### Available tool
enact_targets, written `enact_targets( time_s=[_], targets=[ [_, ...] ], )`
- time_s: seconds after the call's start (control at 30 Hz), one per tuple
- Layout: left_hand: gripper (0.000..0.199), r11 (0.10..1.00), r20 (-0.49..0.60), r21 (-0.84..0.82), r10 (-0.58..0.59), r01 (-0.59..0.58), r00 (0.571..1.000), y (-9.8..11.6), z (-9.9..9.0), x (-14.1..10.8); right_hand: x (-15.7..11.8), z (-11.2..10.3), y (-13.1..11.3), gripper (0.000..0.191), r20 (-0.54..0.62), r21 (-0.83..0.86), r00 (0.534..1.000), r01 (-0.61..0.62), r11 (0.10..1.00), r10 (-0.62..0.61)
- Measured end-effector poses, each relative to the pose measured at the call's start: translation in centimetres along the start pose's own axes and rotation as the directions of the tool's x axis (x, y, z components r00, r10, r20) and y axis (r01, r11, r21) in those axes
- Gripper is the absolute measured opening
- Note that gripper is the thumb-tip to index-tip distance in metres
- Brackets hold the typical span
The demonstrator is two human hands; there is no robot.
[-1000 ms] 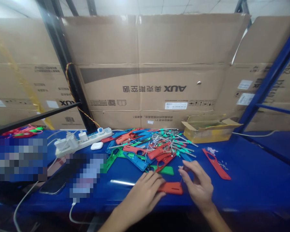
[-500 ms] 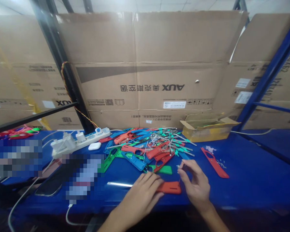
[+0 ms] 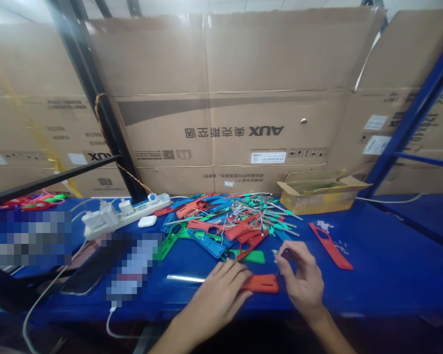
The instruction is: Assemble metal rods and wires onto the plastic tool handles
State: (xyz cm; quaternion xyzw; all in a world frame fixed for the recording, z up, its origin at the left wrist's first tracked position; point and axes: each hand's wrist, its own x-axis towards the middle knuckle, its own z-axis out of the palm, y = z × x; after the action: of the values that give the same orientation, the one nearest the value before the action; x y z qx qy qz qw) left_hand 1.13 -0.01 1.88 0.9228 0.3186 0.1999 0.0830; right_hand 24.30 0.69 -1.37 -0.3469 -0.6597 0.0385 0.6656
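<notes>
Grasping red handle [image 3: 268,283] in left hand [image 3: 225,287], crosswise over near part of blue table [image 3: 384,275]. Leaving slotted right end exposed, rest covered by the fingers. Pinching small pale part [image 3: 275,253] between thumb and forefinger of right hand [image 3: 305,282], just right of and beyond red handle; too small to identify. Showing thin wire [image 3: 277,272] between right hand and red handle's right end; can't tell about attachment. Also metal rod [image 3: 185,279] sticking out left of left hand; any join to red handle hidden.

Just beyond left hand: green handle [image 3: 256,256], at near edge of mixed pile [image 3: 210,226] of red, blue and green pieces, metal tubes [image 3: 295,216] and white wires [image 3: 227,223]. Off right: second red handle [image 3: 335,250] beside scattered white bits [image 3: 322,226]. Behind: open box [image 3: 319,204], then tall cardboard [image 3: 225,64]. Left of pile: white case [image 3: 147,221], power strip [image 3: 162,202] with plugs inserted, dark phone [image 3: 86,273], pixelated item on white cable [image 3: 110,322].
</notes>
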Motion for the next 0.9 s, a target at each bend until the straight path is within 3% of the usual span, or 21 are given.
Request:
enact_targets(
  time_s=[0.2, 0.37, 0.47, 0.6, 0.73, 0.9],
  targets=[
    [0.023, 1.000, -0.007, 0.010, 0.015, -0.015, 1.000, -0.1, 0.0, 0.1, 0.8, -0.3, -0.9, 0.038, 0.088, 0.000, 0.996, -0.003, 1.000, 0.003],
    [0.024, 1.000, 0.000, 0.013, 0.008, -0.008, 1.000, -0.1, -0.1, 0.1, -0.2, 0.2, -0.2, 0.046, 0.028, 0.025, 0.997, -0.075, 0.997, 0.075],
    [0.024, 1.000, 0.002, 0.007, 0.005, -0.005, 1.000, -0.1, -0.1, 0.1, -0.1, 0.1, -0.1, 0.047, 0.012, -0.004, 0.999, -0.038, 0.999, 0.038],
    [0.025, 1.000, 0.008, 0.003, 0.006, -0.006, 1.000, -0.1, -0.2, 0.1, 1.0, -0.4, -0.9, 0.037, 0.083, -0.066, 0.997, 0.016, 0.998, -0.011],
    [0.025, 1.000, 0.008, 0.008, 0.009, -0.009, 1.000, -0.1, -0.2, 0.1, 1.0, -0.3, -1.4, 0.037, 0.113, -0.011, 0.994, -0.002, 1.000, 0.004],
    [0.025, 1.000, 0.017, 0.014, 0.006, -0.006, 1.000, -0.1, -0.1, 0.1, 0.3, 0.1, -0.9, 0.042, 0.025, -0.022, 0.998, -0.059, 0.998, 0.060]
  ],
)
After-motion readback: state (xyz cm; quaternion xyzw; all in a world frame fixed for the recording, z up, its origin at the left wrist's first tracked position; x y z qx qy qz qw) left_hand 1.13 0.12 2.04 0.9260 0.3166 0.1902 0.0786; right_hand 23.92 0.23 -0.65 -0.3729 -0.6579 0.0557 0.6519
